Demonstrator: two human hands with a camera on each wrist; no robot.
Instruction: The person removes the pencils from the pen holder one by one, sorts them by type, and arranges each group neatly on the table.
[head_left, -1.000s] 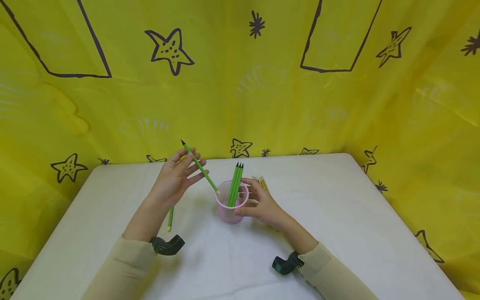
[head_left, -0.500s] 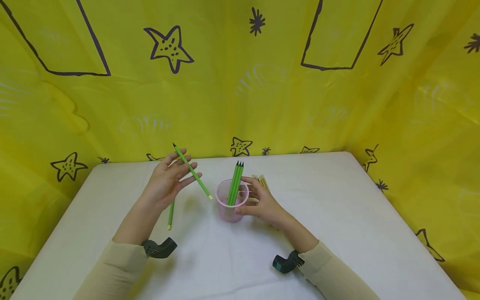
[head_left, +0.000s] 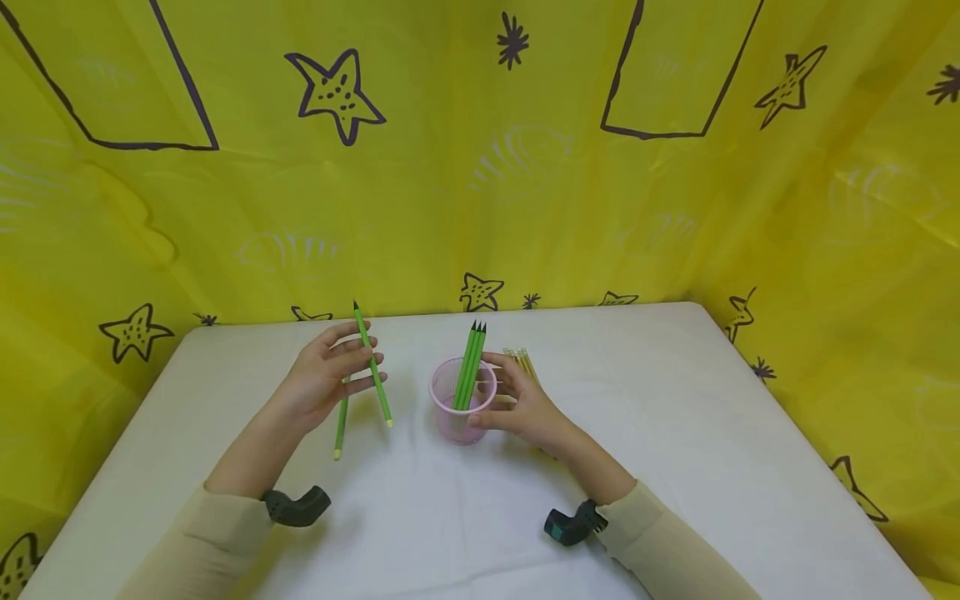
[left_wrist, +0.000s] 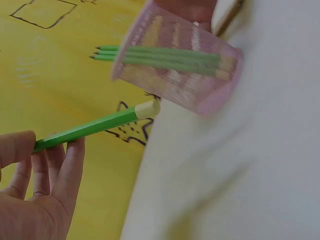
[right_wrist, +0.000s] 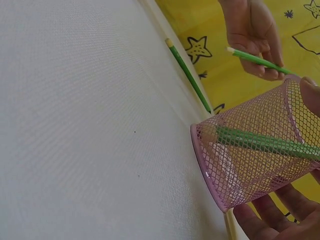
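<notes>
My left hand pinches a green pencil between thumb and fingers, its black tip up and its pale end slanting down over the table. To the right stands a pink mesh pencil cup, and three green pencils lean inside it, tips up. My right hand holds the cup by its right side, thumb at the front and fingers behind. In the right wrist view, those fingers curve about the mesh. Another green pencil lies on the table below my left hand, partly hidden by it.
Several yellowish pencils lie behind my right hand, mostly covered by it. A white cloth covers the table. Yellow curtains with drawn stars rise along its back and sides.
My left hand has drawn left and down, away from the cup, carrying its green pencil, which has turned more upright. The right hand and cup have stayed in place.
</notes>
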